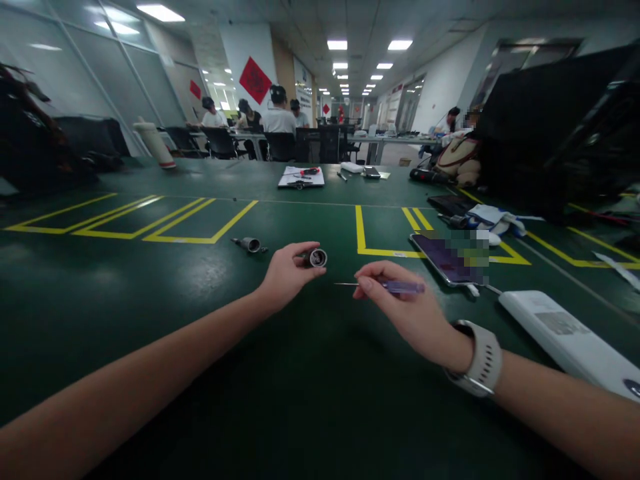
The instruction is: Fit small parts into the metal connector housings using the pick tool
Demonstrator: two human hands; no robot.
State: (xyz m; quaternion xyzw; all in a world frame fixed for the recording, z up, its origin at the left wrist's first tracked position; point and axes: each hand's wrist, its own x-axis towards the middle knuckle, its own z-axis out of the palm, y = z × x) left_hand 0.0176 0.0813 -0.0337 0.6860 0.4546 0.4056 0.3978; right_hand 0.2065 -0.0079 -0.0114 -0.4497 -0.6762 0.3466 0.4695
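From afar I see my left hand (289,277) pinching an open-ended metal cylinder (317,258), my right hand (403,310) gripping a screwdriver (404,287), its tip apart from the cylinder. A slipping tip could jab the left hand; a loose pinch could drop the cylinder onto the tabletop (280,413).

Office: black chairs (281,147), long desks (395,139)
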